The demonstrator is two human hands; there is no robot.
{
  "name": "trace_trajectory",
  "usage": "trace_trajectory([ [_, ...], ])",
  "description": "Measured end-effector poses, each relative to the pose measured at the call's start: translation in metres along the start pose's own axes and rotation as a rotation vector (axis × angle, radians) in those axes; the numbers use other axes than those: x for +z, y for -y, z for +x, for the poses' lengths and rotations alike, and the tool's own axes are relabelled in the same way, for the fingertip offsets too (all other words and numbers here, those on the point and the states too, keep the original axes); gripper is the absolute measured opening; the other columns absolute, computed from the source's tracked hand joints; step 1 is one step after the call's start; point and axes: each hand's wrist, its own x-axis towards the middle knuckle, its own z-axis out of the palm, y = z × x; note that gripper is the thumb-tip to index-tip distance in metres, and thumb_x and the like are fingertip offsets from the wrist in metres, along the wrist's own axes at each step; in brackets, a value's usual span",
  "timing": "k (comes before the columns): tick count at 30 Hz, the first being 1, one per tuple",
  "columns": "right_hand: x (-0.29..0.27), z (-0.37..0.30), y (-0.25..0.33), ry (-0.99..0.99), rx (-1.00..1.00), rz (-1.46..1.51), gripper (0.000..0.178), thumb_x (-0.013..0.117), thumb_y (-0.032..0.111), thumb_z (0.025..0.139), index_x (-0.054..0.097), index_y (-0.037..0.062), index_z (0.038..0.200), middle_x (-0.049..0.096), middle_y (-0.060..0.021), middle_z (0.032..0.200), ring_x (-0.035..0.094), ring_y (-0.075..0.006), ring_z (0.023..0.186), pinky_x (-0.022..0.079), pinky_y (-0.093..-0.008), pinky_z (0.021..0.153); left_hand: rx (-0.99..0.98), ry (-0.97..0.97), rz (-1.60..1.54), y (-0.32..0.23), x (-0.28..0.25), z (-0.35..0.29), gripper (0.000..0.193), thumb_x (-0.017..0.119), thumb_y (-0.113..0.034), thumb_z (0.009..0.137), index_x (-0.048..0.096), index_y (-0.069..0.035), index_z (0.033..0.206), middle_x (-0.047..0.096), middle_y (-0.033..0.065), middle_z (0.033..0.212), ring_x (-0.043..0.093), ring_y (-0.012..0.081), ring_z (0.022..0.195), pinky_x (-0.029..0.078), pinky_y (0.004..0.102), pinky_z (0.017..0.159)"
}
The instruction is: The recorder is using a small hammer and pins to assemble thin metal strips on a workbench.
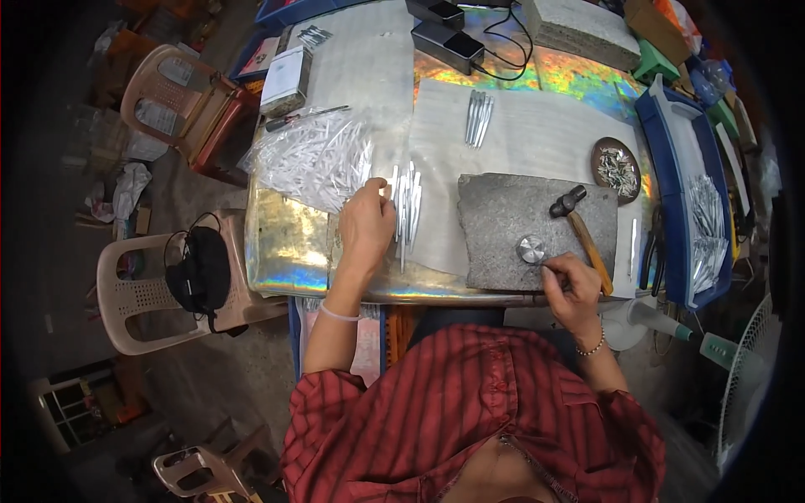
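Note:
My left hand (366, 225) reaches between a clear plastic bag of white strips (314, 159) and a loose row of thin silvery-white strips (408, 205). Its fingers are curled together near the row's left edge; what they hold, if anything, is hidden. At the front of a grey stone slab (495, 210), my right hand (572, 292) is closed in a pinch beside a round shiny metal disc (531, 249). Whatever is between those fingertips is too small to name. On the slab's right side lies a hammer (587, 235) with a wooden handle.
A brown round dish (616, 170) of small metal pieces sits beyond the slab. Farther back lies a bundle of metal strips (480, 119). Black pliers (652, 256) and a blue tray (717, 277) holding bagged strips are at the right; a screwdriver (293, 119) lies behind the bag.

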Motion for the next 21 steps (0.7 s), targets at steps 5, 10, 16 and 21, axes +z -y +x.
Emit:
trace_trajectory([
  [5,0.000,-0.002,0.003,0.013,0.029,-0.015,0.008,0.063,-0.003,0.074,0.058,-0.0002,0.080,0.054,-0.0076,0.063,0.050,-0.0139,0.044,0.037,-0.0254,0.042,0.167,0.089,0.389,-0.008,-0.001,0.004,0.014,0.050,0.000,0.075,0.050,0.001,0.090,0.058,0.0215,0.079,0.059,0.0409,0.072,0.047,0.0487,0.062],
  [10,-0.015,0.005,0.014,-0.038,-0.014,-0.074,0.012,0.062,-0.004,0.074,0.058,-0.0006,0.085,0.056,-0.0103,0.069,0.056,-0.0212,0.055,0.044,-0.0287,0.050,0.226,0.170,0.433,-0.012,-0.015,-0.004,0.007,0.048,-0.001,0.076,0.049,0.003,0.083,0.058,0.0234,0.078,0.059,0.0412,0.072,0.048,0.0471,0.063],
  [16,-0.046,0.021,0.011,0.066,0.088,-0.537,0.039,0.064,0.003,0.068,0.051,-0.0009,0.105,0.053,-0.0160,0.099,0.053,-0.0327,0.090,0.044,-0.0380,0.073,-0.071,0.287,-0.381,-0.011,-0.051,-0.028,0.035,0.051,0.008,0.078,0.048,0.003,0.112,0.060,0.0103,0.089,0.062,0.0180,0.069,0.050,0.0272,0.059],
  [21,-0.045,0.027,-0.003,0.154,0.085,-0.754,0.027,0.053,0.003,0.073,0.051,0.0002,0.099,0.048,-0.0100,0.084,0.053,-0.0248,0.082,0.047,-0.0329,0.064,-0.161,0.499,-1.042,-0.057,-0.047,-0.051,0.038,0.052,0.008,0.082,0.041,0.005,0.118,0.059,0.0140,0.096,0.064,0.0197,0.073,0.053,0.0290,0.065],
])
